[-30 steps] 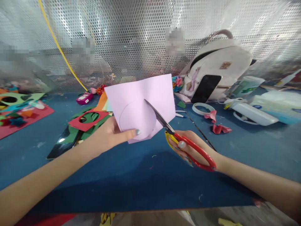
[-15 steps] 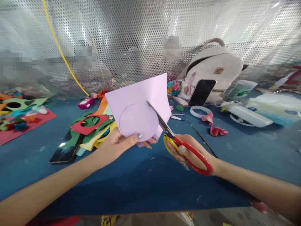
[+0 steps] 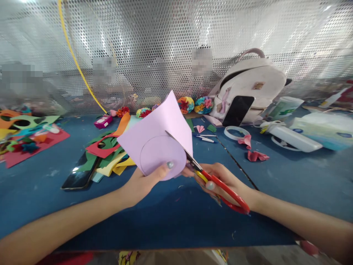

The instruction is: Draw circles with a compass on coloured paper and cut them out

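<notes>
My left hand [image 3: 150, 184] grips a sheet of lilac paper [image 3: 149, 132] at its lower edge, thumb on the front face and the other fingers behind. A circle is drawn on the sheet, and its lower right part is cut free along the line. In my right hand [image 3: 220, 180] are scissors [image 3: 205, 176] with red and yellow handles. Their blades lie at the right side of the circle, one blade in front of the paper and the other hidden. Both hands are above the blue table [image 3: 154, 221].
Left of the paper lie a phone [image 3: 79, 173] and coloured paper scraps [image 3: 106, 147]. Farther left is a red sheet [image 3: 35, 147] with cut pieces. Behind stand paper flower balls [image 3: 204, 105] and a backpack [image 3: 250, 84] with a phone [image 3: 238, 110] against it. Tape [image 3: 235, 133] sits at right.
The lilac sheet has turned anticlockwise and its right part bends back. The scissors' blades have closed somewhat along the circle's edge. Both hands keep their hold.
</notes>
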Tool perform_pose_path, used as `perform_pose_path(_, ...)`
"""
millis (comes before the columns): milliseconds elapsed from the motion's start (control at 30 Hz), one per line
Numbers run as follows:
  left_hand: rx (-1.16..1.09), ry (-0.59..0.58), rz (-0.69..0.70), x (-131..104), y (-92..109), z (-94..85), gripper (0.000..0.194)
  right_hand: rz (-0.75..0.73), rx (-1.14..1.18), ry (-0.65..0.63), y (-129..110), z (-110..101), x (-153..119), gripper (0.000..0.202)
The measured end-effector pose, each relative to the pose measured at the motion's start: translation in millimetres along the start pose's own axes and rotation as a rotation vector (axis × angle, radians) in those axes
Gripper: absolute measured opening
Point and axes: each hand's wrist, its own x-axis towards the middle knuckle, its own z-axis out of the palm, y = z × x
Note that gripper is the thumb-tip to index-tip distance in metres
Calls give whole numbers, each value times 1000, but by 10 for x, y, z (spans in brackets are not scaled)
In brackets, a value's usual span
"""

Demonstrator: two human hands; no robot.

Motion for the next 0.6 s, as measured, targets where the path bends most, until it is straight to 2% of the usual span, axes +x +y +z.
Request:
perform_pose_path(167,90,-97,23,14,90,-30,36,33,3,2,-6,-2,0,64)
perform_pose_path(433,136,-87,44,30,89,-51,42,19,25,-3,34,-10,5,63)
perform_pose_path(533,179,-109,84,49,85,-93,50,-43,102,-64,26,-14,11,62)
perform_pose_path(600,148,-112,105,55,103,-121,52,-97,130,-160,-2,-21,13,62)
